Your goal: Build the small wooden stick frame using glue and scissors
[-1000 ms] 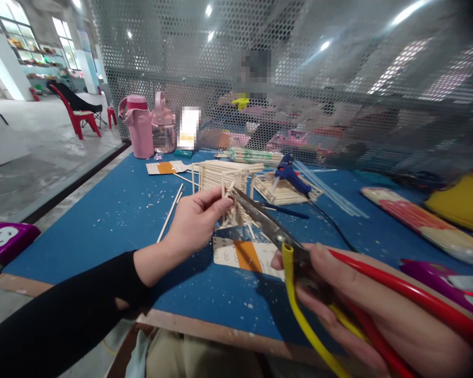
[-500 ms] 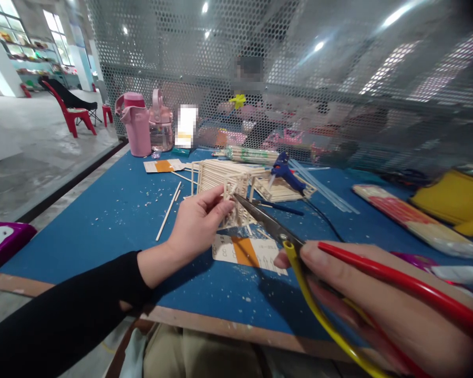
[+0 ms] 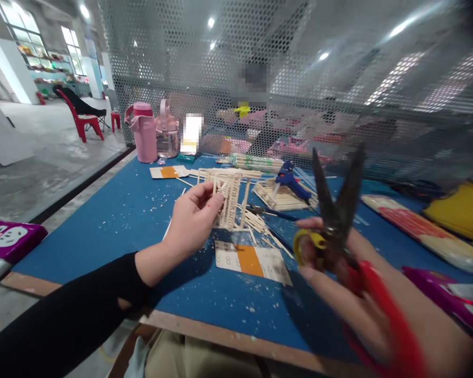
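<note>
1. Your left hand [image 3: 193, 218] is pinching the stick frame [image 3: 232, 202] around mid-scene.
2. Your right hand [image 3: 402, 286] is gripping scissors [image 3: 336, 227], near right, blades standing apart.
3. Blue glue gun [image 3: 290, 179] is lying right of the frame.

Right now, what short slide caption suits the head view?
Left hand holds a stick frame; right hand holds open scissors.

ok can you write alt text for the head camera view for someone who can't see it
A left hand grips a small frame of thin wooden sticks at a blue table, while the right hand holds open scissors apart from it. Farther back are a blue glue gun and a pink bottle.
</note>
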The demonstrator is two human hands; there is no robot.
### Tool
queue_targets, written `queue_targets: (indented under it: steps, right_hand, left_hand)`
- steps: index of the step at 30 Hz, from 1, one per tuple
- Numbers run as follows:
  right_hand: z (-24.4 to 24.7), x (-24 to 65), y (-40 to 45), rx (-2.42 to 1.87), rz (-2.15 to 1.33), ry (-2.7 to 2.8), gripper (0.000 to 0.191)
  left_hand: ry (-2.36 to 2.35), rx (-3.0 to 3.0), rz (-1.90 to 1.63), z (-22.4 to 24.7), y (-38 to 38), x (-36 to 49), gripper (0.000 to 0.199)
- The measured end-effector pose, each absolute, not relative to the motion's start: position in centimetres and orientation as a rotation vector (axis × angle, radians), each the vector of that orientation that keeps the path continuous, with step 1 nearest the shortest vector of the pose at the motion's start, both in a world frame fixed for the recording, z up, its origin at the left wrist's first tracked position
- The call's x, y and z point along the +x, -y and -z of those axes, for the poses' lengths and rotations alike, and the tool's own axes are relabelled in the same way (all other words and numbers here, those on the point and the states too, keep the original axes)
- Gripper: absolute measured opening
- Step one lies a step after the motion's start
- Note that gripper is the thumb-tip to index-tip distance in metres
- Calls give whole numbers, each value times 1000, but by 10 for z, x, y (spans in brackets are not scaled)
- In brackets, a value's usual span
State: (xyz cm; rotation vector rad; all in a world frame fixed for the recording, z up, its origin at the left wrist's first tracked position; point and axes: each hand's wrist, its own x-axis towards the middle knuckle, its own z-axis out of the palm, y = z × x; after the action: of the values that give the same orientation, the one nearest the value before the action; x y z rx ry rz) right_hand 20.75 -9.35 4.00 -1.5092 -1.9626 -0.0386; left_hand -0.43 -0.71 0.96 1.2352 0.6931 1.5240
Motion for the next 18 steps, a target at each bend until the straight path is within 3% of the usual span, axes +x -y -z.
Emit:
queue_targets:
  steps: [9,18]
  right_hand:
    - [-13,211,48,-1203,513,2075,34]
    - [-20,220,49,-1067,862,2184,28]
  left_hand:
    - [-678,1106,-1294,-24,4,-16,18]
    - [-635,1122,-1206,-29,6,-18,13]
